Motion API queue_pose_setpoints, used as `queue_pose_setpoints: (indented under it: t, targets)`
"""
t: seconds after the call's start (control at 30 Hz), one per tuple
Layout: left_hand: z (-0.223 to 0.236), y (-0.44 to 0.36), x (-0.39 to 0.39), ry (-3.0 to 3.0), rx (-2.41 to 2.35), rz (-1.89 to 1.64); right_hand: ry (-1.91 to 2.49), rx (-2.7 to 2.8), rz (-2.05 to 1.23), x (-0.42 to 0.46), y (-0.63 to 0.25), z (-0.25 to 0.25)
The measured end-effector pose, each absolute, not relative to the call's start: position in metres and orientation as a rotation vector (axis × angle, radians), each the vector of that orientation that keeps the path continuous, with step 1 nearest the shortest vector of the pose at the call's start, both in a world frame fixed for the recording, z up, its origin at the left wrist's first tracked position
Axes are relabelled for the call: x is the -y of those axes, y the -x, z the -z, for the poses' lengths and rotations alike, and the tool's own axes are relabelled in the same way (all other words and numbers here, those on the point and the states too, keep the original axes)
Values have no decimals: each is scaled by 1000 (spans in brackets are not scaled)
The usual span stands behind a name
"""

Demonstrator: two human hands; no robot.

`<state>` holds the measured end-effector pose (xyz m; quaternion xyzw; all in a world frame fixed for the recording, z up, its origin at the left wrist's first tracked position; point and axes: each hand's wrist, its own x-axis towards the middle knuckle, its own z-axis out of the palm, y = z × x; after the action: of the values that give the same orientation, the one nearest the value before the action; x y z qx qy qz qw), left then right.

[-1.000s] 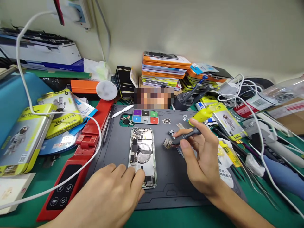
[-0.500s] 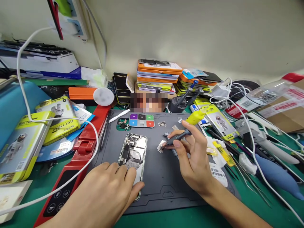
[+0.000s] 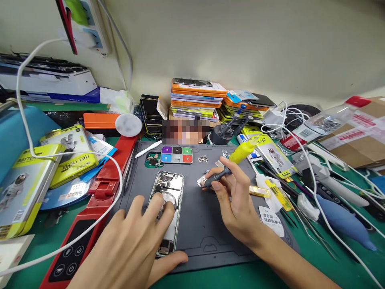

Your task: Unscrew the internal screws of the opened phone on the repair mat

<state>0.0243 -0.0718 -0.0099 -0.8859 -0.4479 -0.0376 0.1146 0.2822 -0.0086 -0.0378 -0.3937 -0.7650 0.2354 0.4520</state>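
Observation:
An opened phone (image 3: 171,182) with bared inner parts lies on the dark grey work mat (image 3: 204,216). My left hand (image 3: 141,237) is over its lower half, fingers apart and bent, the fingertips at the round coil area and the thumb stretched out past the lower right edge. What lies under those fingertips is hidden. A dark grey screwdriver (image 3: 221,174) is pinched in my right hand (image 3: 240,200), slanting down to the left. Beside its lower end is a small silvery metal piece (image 3: 201,182); whether they touch I cannot tell.
A coloured tray (image 3: 177,157) and small circuit board (image 3: 153,161) lie behind the phone. Behind my right hand is a yellow bottle-like object (image 3: 243,151), near a screwdriver stand (image 3: 221,134). Tweezers (image 3: 319,235) lie right; a white cable (image 3: 120,176) crosses the left.
My left hand has spread its fingers and moved its thumb outward, uncovering the phone's bottom end. My right hand has shifted slightly left with the screwdriver. The view has shifted a little.

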Motion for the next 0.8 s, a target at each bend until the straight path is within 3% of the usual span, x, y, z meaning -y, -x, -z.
queue_pose_setpoints:
  t: [0.37,0.6,0.8]
  targets:
    - [6,-28,75,2738,1367,36,973,1795,-515,5,-278,32]
    - [12,-28,75,2754,1233,246,968,1731,-456,6,-279,27]
    - [2,-32,70,2896,1267,117,971,1651,-438,1,-279,26]
